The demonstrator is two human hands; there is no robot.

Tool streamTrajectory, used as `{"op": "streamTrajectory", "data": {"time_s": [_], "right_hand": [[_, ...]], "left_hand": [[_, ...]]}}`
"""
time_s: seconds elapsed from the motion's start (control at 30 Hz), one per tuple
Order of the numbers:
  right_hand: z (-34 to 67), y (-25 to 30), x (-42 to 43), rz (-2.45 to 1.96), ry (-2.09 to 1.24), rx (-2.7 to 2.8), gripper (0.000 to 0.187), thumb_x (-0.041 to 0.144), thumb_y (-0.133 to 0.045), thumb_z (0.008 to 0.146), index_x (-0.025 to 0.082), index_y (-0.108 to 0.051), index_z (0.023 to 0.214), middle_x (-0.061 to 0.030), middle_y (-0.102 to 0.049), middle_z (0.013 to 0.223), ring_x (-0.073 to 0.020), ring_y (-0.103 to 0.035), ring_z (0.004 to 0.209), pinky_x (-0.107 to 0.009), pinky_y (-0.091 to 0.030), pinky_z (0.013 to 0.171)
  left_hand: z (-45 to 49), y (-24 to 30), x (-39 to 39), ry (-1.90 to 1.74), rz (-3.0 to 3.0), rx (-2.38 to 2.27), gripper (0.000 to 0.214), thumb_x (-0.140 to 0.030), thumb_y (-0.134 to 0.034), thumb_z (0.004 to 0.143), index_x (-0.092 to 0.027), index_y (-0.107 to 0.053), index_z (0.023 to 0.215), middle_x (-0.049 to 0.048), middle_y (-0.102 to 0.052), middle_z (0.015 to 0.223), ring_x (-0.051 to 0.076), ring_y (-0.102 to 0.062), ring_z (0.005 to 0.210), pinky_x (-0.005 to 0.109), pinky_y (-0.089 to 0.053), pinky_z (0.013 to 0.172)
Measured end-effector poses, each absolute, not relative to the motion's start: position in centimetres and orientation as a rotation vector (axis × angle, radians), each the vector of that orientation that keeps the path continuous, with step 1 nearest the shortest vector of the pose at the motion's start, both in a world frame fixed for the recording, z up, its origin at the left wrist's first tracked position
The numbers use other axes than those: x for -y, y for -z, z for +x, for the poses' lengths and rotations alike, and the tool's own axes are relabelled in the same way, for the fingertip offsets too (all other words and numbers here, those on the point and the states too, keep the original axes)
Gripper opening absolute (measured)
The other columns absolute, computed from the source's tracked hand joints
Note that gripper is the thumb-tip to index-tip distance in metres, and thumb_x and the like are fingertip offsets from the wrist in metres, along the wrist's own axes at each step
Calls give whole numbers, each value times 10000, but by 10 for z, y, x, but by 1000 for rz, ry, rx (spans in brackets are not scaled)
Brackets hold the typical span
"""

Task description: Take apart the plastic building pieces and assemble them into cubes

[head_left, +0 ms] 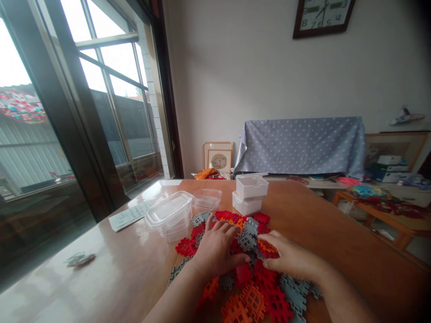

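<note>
Item: one orange lattice piece [268, 248], just left of my right hand [292, 256], nearer it than my left hand [218, 246]. Right: thumb and fingers parted about it, grip uncertain; left: spread palm-down over the mixed heap [247, 241], nothing visibly held. Beyond: stacked plastic boxes [248, 206].

Plastic pieces [278, 303] partly hidden under left fingers [232, 230], wall clock [323, 17] cropped.

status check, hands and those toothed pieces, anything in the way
Left hand open, palm down over toothed pieces. Right hand at orange piece, grip unclear. Pieces heaped together. White boxes beyond, seemingly not in the way.
</note>
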State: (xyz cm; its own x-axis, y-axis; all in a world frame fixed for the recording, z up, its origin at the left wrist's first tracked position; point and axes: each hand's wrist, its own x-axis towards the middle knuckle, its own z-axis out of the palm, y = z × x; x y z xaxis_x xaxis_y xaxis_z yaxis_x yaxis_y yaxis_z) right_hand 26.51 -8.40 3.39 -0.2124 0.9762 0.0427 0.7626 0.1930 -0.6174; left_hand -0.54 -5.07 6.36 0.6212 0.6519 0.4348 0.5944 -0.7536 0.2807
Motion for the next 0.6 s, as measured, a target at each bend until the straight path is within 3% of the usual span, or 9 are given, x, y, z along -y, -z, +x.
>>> {"op": "streamTrajectory", "data": {"time_s": [0.17, 0.3, 0.43, 0.6], "right_hand": [[262, -37, 80, -1572, -681, 2042, 510, 380, -750, 747, 325, -707, 1252, -60, -687, 1175, -292, -650, 1081, -374, -490, 993], [262, -33, 74, -1534, -669, 2001, 394, 403, -673, 825, 311, -734, 1204, -57, -735, 1159, -294, -664, 1083, -391, -487, 1011], [263, -26, 68, -1539, -641, 1967, 375, 417, -572, 901, 311, -716, 1230, -46, -730, 1253, -301, -656, 1169, -415, -477, 1038], [261, -19, 63, -1540, -592, 1903, 426, 408, -576, 880, 296, -682, 1277, -55, -732, 1262, -308, -667, 1178, -412, -490, 1028]], "left_hand": [[11, -51, 63, -640, 2766, -818, 868, -719, -729, 694, -277, -531, 1413, 114, -623, 1353, 350, -558, 1235, 535, -313, 1145], [19, -36, 65, -543, 2765, -810, 953, -663, -758, 689, -267, -432, 1492, 126, -548, 1447, 366, -521, 1276, 510, -397, 1090], [21, -31, 62, -505, 2766, -866, 796, -552, -750, 735, -263, -501, 1433, 120, -588, 1385, 362, -540, 1229, 496, -437, 1044], [24, -31, 61, -531, 2773, -847, 449, -423, -719, 758, -238, -664, 1163, 99, -681, 1134, 316, -602, 1062, 440, -470, 991]]}}
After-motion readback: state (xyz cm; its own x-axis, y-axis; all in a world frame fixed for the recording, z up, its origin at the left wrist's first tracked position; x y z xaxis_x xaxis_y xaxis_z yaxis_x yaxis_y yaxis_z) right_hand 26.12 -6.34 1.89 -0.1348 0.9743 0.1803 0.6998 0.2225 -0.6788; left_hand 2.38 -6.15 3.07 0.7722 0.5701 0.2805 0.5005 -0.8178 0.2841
